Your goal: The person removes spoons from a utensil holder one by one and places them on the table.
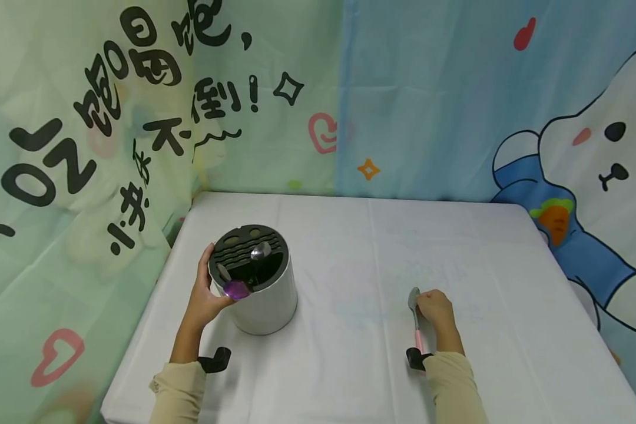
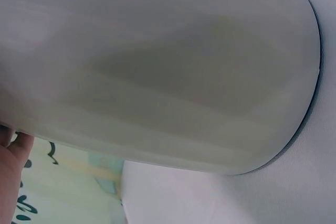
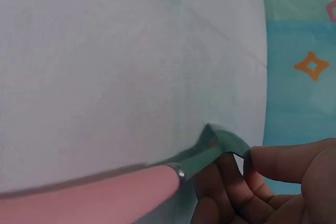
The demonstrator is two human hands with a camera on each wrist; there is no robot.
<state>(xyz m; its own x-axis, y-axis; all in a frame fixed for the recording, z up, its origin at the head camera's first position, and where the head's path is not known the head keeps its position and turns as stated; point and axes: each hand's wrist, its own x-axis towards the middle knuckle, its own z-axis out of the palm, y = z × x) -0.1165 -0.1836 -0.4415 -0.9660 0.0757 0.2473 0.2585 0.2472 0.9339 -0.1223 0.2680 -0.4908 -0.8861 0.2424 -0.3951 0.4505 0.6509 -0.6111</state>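
Pink, smooth and rounded, the handle belongs to a spoon (image 1: 413,299) whose metal bowl is pinched between thumb and fingertips of the right hand (image 1: 437,312). The spoon is over the right part of the table, its handle pointing back toward the person; whether it touches the cloth, I cannot tell. The left hand (image 1: 206,306) grips the upper side of a utensil holder (image 1: 267,309), thumb at the front, fingers round the far side. This holder is a plain white cylinder, upright on the left part of the table, capped by a dark lid (image 1: 239,252) with wavy ridges, round holes and a wide opening. A glossy purple spoon (image 1: 237,290) and a shiny silver spoon (image 1: 261,251) stick out of it. Beige sleeves (image 1: 453,388) reach over the faintly creased white cloth (image 1: 344,277). Beyond hangs a softly folded, printed fabric backdrop (image 1: 429,88), green and blue.
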